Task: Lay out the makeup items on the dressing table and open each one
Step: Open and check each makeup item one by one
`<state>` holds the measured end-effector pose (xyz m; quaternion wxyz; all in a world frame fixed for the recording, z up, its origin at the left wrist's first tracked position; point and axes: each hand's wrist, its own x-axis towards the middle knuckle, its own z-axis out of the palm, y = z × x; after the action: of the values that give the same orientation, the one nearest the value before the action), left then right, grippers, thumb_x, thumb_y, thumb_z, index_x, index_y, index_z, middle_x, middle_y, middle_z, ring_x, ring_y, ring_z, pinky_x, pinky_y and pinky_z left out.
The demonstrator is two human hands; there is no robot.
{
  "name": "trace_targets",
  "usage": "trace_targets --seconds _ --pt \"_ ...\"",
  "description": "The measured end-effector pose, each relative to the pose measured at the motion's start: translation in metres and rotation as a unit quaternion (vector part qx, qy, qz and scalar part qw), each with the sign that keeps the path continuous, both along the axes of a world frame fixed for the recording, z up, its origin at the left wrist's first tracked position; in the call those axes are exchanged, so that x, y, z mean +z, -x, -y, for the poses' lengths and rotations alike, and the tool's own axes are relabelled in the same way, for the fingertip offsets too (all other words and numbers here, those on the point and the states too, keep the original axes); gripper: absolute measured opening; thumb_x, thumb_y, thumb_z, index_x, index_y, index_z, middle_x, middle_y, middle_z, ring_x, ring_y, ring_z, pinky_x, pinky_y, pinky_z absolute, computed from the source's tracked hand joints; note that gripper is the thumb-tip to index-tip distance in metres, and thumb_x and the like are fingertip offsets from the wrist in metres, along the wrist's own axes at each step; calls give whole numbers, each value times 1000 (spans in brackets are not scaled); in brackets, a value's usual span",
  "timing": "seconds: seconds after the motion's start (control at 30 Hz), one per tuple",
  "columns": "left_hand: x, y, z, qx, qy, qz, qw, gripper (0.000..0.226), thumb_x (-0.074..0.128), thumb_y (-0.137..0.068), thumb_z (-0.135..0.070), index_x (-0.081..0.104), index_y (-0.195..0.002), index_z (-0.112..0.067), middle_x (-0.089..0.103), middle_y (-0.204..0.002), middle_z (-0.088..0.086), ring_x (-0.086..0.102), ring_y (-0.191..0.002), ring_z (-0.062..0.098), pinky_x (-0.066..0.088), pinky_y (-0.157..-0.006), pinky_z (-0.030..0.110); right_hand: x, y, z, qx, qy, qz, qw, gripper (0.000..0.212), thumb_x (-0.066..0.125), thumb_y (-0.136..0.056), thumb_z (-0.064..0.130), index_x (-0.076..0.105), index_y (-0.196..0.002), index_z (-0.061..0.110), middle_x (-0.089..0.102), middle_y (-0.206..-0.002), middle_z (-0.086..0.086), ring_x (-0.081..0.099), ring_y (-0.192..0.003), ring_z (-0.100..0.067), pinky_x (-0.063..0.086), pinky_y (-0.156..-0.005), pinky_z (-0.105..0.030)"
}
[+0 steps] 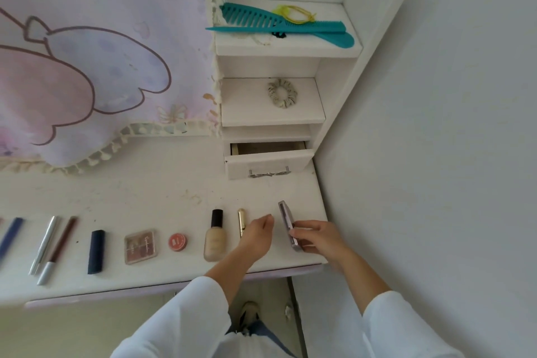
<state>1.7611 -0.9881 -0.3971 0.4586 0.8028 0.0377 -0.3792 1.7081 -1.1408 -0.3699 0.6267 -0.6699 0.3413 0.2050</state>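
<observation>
A row of makeup lies along the front of the white dressing table (162,195). From the left: a blue pencil (10,237), a silver pen (45,244), a brown pencil (59,247), a dark blue tube (96,251), an eyeshadow palette (141,245), a round red pot (177,242), a foundation bottle (215,237) and a gold lipstick (241,221). At the right end my right hand (319,237) grips a slim purple compact (287,225) standing on edge. My left hand (257,234) hovers beside it, fingers loosely curled, holding nothing.
A small drawer (268,161) stands pulled out at the back right, under shelves with a scrunchie (282,93) and teal combs (279,25). A patterned cloth (96,61) hangs at the back left. A white wall runs along the table's right edge.
</observation>
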Motion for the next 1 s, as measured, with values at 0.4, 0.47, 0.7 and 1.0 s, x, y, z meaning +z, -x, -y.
trace_targets --seconds 0.4,0.47,0.7,1.0 --pt "7 -11 -6 200 303 -211 908 26 58 -92 -35 60 -115 -25 65 -118 15 60 -112 28 43 -104 41 21 -12 -3 63 1 34 997 9 77 -77 20 76 -85 18 76 -86 -5 71 -77 -15 58 -77 -27" --pt "6 -12 -7 202 309 -200 907 25 58 -92 -33 61 -115 -24 66 -118 15 62 -111 29 43 -105 45 22 -15 -4 87 33 46 995 9 77 -78 25 77 -86 20 77 -90 -1 71 -87 -16 56 -83 -29" --pt "7 -13 -5 181 306 -165 920 40 60 -90 -33 55 -129 -23 70 -112 9 66 -105 24 47 -101 46 28 -27 -7 125 95 90 983 10 68 -82 19 77 -79 25 76 -88 -3 71 -91 -19 56 -82 -28" --pt "12 -14 -3 160 299 -133 931 45 59 -91 -31 51 -134 -21 70 -110 7 67 -102 23 50 -96 40 22 -31 -8 146 141 93 975 12 68 -75 17 78 -76 11 74 -81 -13 66 -75 -17 58 -83 -41"
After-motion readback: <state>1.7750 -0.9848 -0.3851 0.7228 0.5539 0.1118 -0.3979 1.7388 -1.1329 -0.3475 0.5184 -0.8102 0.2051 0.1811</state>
